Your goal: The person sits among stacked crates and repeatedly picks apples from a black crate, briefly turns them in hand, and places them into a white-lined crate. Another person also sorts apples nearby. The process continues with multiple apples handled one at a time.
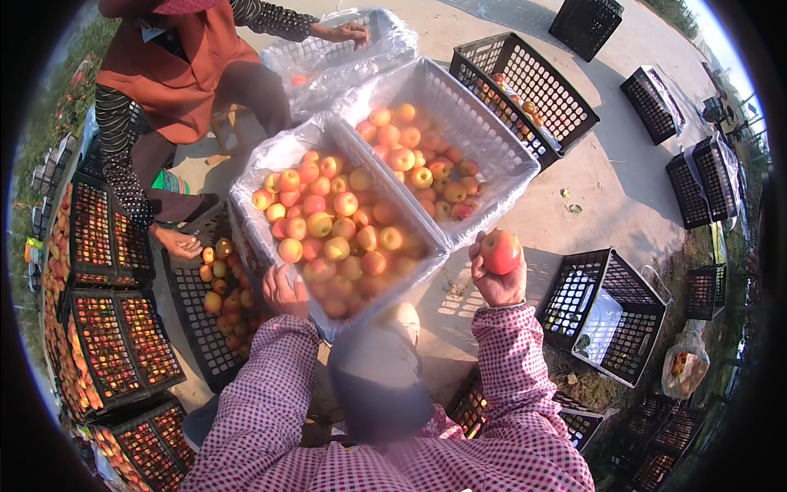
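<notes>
My right hand (499, 280) holds a red apple (500, 251) up, to the right of two crates lined with clear plastic. My left hand (285, 292) is at the near left edge of the nearer lined crate (393, 301); its fingertips are partly hidden, so its grip cannot be told. Many red and yellow apples (337, 249) lie in that crate. The lined crate beside it (492, 147) also has apples at its left and near end. Left of my left hand stands a black plastic crate (195, 307) with apples along one side.
A person in an orange vest (166, 92) sits across at the left, one hand (178, 242) over the black crate, the other at a third lined crate (393, 37). Stacked black crates of apples (110, 344) stand at far left. More black crates (605, 313) stand on the right.
</notes>
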The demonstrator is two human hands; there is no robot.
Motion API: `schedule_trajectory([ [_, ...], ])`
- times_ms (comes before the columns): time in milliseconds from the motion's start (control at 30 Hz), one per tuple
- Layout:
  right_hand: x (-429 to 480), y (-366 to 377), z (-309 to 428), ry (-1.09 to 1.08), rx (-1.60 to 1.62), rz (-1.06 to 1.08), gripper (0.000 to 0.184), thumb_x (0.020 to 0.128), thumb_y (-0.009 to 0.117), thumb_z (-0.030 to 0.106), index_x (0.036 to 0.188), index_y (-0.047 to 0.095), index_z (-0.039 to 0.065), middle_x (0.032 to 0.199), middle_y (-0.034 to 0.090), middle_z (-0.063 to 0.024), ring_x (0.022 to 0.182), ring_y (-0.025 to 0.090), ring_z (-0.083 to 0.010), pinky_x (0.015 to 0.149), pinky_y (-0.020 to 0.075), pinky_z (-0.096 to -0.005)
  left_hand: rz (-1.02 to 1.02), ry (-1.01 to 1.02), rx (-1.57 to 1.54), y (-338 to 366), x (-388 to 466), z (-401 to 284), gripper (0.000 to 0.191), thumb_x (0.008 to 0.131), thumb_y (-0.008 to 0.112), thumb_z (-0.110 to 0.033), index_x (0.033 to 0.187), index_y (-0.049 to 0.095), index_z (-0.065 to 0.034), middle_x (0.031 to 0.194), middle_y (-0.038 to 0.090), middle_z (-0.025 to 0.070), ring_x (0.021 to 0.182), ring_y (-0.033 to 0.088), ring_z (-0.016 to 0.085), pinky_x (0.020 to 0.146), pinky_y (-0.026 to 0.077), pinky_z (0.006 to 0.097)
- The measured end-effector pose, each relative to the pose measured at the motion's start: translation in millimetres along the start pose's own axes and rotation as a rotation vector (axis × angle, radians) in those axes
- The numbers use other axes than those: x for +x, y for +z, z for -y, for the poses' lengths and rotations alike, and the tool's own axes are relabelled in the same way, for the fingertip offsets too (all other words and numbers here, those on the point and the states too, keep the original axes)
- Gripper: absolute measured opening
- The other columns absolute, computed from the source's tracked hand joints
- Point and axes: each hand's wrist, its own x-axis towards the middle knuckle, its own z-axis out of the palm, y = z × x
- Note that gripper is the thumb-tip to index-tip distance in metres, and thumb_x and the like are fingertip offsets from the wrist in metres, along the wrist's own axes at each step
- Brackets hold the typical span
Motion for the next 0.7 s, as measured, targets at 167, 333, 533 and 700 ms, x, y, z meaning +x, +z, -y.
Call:
schedule_trajectory([
  [167, 66, 24, 32, -0.062, -0.039, 0.211, 0.047, 0.088, 0.059, 0.040, 0.116, 0.050, 0.003, 0.111, 0.057, -0.0177, 0.103, 0.056, -0.0365, 0.084, 0.0527, -0.0448, 0.165, -0.277, 0.050, 25, 4, -10, 0.045, 0.081, 0.062, -0.017, 0.123, 0.051, -0.0080, 0.145, 0.027, 0.0187, 0.130, 0.031, 0.038, 0.106, 0.029, 0.0448],
  [333, 142, 34, 33, -0.037, -0.075, 0.210, 0.049, 0.088, 0.057, 0.036, 0.122, 0.046, 0.003, 0.119, 0.054, -0.0193, 0.112, 0.051, -0.0387, 0.091, 0.0465, -0.0503, 0.181, -0.399, -0.004, 26, 5, -24, 0.040, 0.083, 0.060, -0.022, 0.120, 0.053, -0.0066, 0.149, 0.017, 0.0189, 0.134, 0.027, 0.037, 0.107, 0.029, 0.0421],
  [533, 187, 25, 20, -0.062, -0.108, 0.105, 0.047, 0.088, 0.056, 0.025, 0.126, 0.043, 0.002, 0.128, 0.046, -0.0197, 0.117, 0.046, -0.0366, 0.098, 0.0428, -0.0505, 0.207, -0.365, -0.044, 16, 11, -38, 0.031, 0.085, 0.059, -0.018, 0.112, 0.054, -0.0039, 0.148, 0.015, 0.0226, 0.132, 0.029, 0.042, 0.106, 0.030, 0.0443],
  [700, 203, 20, 20, -0.125, -0.375, -0.019, 0.038, 0.083, 0.060, 0.013, 0.119, 0.049, 0.007, 0.113, 0.055, -0.0123, 0.105, 0.055, -0.0294, 0.091, 0.0470, -0.0452, 0.208, -0.364, -0.038, 16, 10, -37, 0.030, 0.084, 0.058, -0.016, 0.112, 0.055, -0.0044, 0.149, 0.016, 0.0211, 0.132, 0.030, 0.040, 0.105, 0.032, 0.0429],
])
